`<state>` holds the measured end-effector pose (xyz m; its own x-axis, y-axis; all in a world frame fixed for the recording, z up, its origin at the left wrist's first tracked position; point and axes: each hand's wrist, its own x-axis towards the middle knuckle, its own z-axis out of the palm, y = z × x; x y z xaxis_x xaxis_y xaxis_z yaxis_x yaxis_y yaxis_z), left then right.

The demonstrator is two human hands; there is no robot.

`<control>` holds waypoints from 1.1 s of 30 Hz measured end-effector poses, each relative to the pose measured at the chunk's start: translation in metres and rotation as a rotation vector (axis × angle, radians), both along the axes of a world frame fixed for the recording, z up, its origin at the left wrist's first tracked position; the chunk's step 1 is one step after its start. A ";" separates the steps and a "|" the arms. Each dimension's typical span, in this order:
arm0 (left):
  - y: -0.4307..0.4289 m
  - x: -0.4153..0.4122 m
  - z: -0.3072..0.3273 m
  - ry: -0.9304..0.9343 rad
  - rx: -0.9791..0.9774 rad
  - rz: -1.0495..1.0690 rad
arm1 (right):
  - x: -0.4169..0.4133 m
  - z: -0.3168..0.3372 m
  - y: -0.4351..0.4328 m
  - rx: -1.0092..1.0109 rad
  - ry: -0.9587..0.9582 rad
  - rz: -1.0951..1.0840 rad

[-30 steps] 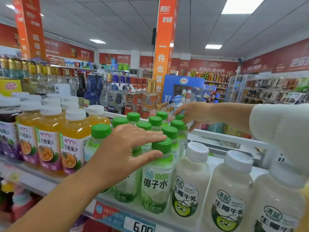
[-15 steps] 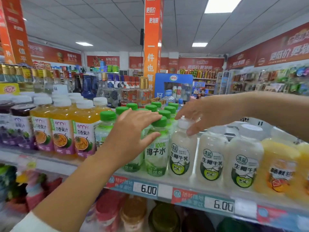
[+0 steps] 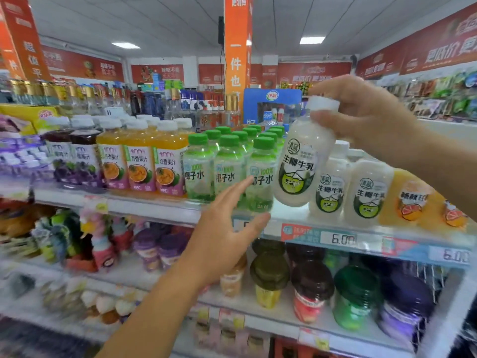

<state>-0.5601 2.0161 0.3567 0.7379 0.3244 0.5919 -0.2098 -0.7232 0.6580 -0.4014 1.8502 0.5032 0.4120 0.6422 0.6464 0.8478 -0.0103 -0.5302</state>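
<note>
My right hand pinches the bottle at its neck, tilted above the shelf. Full, smooth plastic, probably slippery: better gripped round the body. My left hand waits spread beneath.

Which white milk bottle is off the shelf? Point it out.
The tilted bottle that the right hand grips below its cap, beside the green-capped bottles; the others stand upright on the shelf.

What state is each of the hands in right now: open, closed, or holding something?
Left hand: open, fingers straight, holding nothing, by the green-capped bottles.
Right hand: grips the white-capped bottle near its cap, tilted.
</note>
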 end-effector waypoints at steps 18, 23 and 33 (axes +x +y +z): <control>-0.034 -0.146 -0.151 0.257 -1.072 -0.341 | -0.139 -0.214 0.031 0.018 0.882 0.218; -0.039 -0.160 -0.161 0.240 -1.049 -0.273 | -0.147 -0.229 0.031 -0.042 0.890 0.224; -0.053 -0.164 -0.166 0.261 -0.792 0.063 | -0.154 -0.243 0.045 0.039 0.939 0.064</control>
<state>-0.7238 1.9630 0.1908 0.7862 0.6178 -0.0162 0.0454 -0.0314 0.9985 -0.5550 1.8949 0.2605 0.7398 0.6670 0.0887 0.0713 0.0535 -0.9960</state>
